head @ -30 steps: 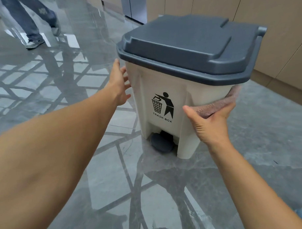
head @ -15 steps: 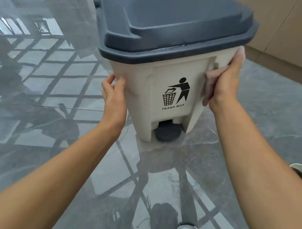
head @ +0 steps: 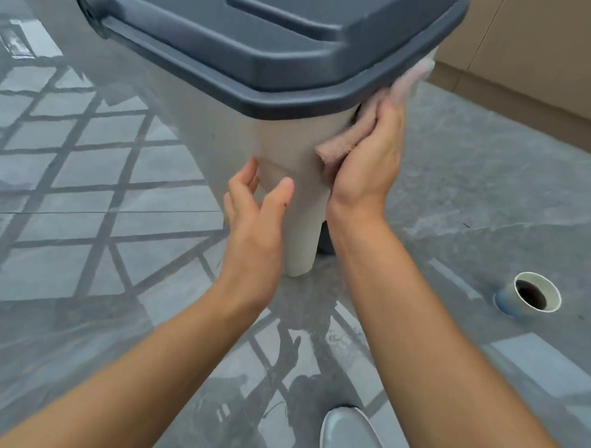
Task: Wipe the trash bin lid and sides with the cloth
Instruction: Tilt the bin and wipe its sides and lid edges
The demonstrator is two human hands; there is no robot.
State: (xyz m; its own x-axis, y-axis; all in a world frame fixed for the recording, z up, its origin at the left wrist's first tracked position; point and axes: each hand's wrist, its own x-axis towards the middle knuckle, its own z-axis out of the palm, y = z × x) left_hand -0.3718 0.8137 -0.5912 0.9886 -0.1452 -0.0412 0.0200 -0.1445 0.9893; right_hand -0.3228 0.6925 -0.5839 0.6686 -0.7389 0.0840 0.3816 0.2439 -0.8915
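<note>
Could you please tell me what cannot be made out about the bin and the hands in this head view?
- Trash bin: its front face is turned away; the back of the lid is cut off by the top edge.
- Cloth: mostly hidden under the right hand and the lid's rim.
- Left hand: blur hides whether its fingertips touch the bin.
- Cup: its contents show only as dark.

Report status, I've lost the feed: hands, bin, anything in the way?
Right hand presses cloth on bin side. Left hand open beside bin. Paper cup on floor, right.
</note>
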